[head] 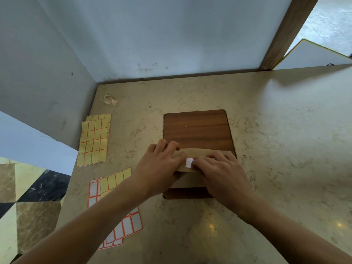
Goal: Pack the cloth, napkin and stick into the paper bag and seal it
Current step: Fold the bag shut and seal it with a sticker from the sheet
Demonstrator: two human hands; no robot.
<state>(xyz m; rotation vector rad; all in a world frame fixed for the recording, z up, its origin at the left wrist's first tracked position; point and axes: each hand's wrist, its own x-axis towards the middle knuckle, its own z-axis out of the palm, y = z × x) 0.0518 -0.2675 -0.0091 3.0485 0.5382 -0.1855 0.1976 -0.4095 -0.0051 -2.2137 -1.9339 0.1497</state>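
Over on the far left of the surface [285, 130] lie two overlapping yellow label sheets [93, 141], with a small roll of tape [108, 99] behind them near the wall, and nearer the person a fan of white label sheets [131, 223] with one more yellow sheet [114, 180] on top, partly hidden under the left forearm. Moving toward the middle, the left hand [160, 168] lies flat on the paper bag [188, 180], its fingers [167, 145] spread narrowly and pressing down on the folded-over top flap rather than gripping anything. The bag sits on a dark wooden board [196, 128] set into the surface, at its near end. A white label [189, 162] sits across the edge of the fold, between the two hands. To its right, the right hand [222, 172] also lies on the bag, fingertips [198, 161] held close together and touching the label's edge, apparently rubbing it down. No cloth, napkin or stick shows anywhere, so they are probably already inside; the bag looks folded shut and the sealing nearly done, with only firm pressing of the label left. Nothing blocks the work; the loose sheets lie well apart from the bag, and the right part of the surface holds nothing.
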